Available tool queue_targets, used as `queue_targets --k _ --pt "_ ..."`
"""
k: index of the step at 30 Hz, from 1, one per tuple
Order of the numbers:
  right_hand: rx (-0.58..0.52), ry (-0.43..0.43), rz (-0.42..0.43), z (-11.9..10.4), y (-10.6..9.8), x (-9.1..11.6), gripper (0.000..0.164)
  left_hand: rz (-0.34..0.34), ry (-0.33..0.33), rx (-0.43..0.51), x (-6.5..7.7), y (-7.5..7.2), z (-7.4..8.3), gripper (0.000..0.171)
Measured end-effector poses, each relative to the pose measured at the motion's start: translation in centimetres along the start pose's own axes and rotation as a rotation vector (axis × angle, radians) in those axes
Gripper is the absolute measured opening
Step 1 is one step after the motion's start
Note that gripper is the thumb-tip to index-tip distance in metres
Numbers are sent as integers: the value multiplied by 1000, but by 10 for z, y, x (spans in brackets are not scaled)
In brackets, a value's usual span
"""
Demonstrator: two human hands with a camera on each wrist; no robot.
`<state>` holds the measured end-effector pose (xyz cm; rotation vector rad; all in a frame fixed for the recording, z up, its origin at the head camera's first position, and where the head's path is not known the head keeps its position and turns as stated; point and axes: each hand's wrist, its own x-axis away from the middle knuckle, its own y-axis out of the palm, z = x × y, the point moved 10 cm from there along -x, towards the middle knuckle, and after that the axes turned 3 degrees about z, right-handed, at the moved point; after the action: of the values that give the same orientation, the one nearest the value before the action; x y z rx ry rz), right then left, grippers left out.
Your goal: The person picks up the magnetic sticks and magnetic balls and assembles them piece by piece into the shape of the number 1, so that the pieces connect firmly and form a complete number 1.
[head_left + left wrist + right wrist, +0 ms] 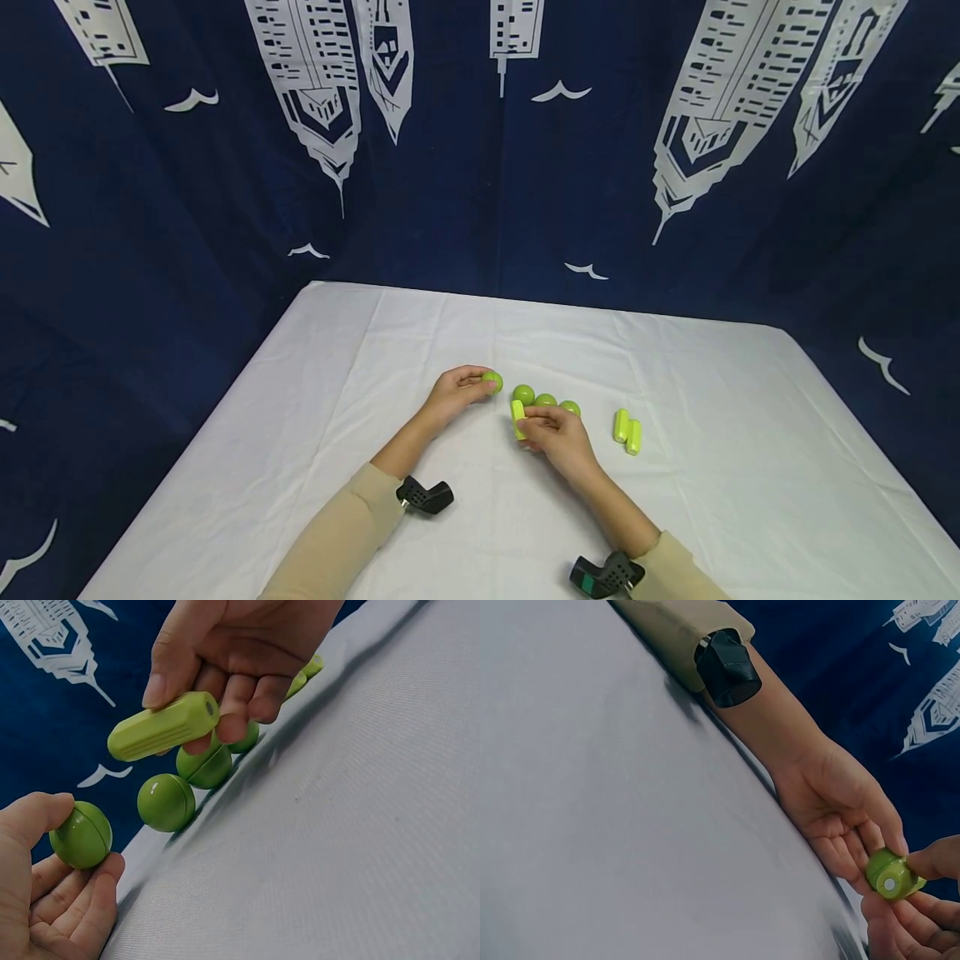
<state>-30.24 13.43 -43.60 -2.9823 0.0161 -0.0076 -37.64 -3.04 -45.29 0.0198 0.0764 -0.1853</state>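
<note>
My left hand point(452, 395) holds a glossy green ball point(80, 835) with a seam round it, between thumb and fingers. To its right, my right hand point(561, 439) pinches a stubby lime-yellow stick point(163, 727) with flat, ribbed sides and a small dark spot in its end. In the head view this stick stands nearly upright, just in front of a row of three more green balls point(523, 394). The right hand partly hides that row. In the right wrist view the stick's end overlaps the ball in the left hand.
Two more lime-yellow sticks point(621, 425) lie side by side on the white tablecloth point(420, 333), right of the right hand. A dark blue curtain point(465, 225) with white building prints hangs behind the table. Black wrist cameras point(426, 497) sit on both forearms.
</note>
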Motion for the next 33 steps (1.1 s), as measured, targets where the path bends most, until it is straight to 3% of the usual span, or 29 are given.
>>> queue_targets --k 7,19,33 --pt "-16 10 -2 1 14 -5 25 -9 22 6 0 1 2 32" --pt "-62 61 -23 10 32 -11 26 -4 0 -30 -2 -1 -2 35" --pt "-89 66 19 16 32 -12 28 -8 -4 -35 -2 -1 -3 35"
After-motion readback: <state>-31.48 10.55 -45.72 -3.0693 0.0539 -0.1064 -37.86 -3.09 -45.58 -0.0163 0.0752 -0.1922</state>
